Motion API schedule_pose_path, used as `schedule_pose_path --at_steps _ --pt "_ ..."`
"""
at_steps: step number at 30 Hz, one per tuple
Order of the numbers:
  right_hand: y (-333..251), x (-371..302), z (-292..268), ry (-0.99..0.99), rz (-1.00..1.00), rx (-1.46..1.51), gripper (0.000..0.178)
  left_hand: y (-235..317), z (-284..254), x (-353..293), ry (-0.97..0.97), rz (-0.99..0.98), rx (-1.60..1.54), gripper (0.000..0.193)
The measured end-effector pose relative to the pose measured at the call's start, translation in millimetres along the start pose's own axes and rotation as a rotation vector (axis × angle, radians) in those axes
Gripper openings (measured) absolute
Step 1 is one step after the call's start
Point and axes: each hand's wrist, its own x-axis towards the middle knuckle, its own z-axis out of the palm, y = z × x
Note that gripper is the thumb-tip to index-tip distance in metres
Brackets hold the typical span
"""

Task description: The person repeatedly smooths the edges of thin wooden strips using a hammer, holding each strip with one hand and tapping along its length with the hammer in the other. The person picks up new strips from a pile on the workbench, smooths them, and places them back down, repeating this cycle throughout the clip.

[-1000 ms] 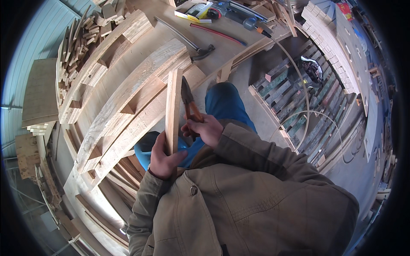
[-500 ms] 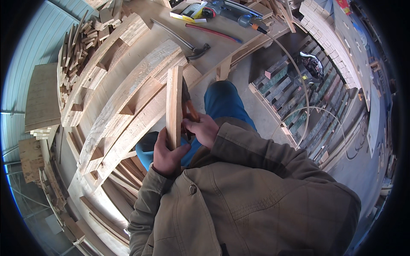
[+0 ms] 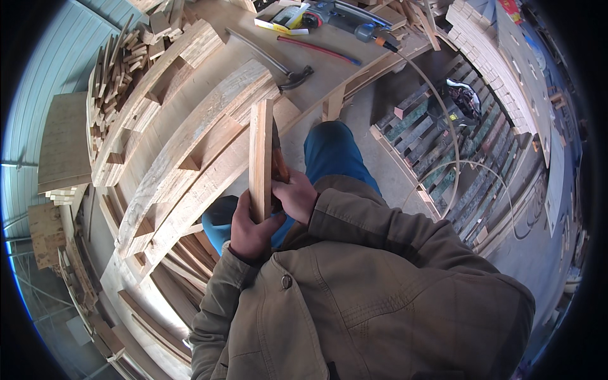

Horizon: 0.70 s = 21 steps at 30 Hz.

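My left hand (image 3: 253, 229) is closed around the lower end of a squared light wooden batten (image 3: 259, 158), which points away from me, above my lap. Against the batten's right side, my right hand (image 3: 296, 197) grips a tool with orange handles and a dark head (image 3: 278, 166), which looks like pliers. The batten hides most of the tool's head and where its jaws lie. Just left of the batten are stacked curved wooden beams (image 3: 190, 145) with notched blocks between their layers.
On the bench top lie a hammer (image 3: 296, 77), a thin red-and-blue stick (image 3: 320, 50), a power tool with a hose (image 3: 348, 24) and a small box with yellow edges (image 3: 278, 24). A slatted pallet (image 3: 437, 139) is at right. Wood offcuts (image 3: 120, 63) are heaped far left.
The orange-handled tool has turned slightly and sits closer behind the batten, with less of its handles showing. Both hands keep their grips; the batten has barely moved.
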Motion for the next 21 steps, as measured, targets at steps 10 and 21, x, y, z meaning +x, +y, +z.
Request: schedule_pose_path --at_steps 10,21 --pt "15.5 4.6 -17.6 0.036 0.081 -0.202 0.025 -6.6 -3.3 -1.2 -0.020 -0.006 0.037 0.082" --pt "-8.7 -5.1 -30.9 0.088 0.023 -0.494 0.026 -19.2 -7.4 -3.6 -0.024 -0.016 -0.046 0.077"
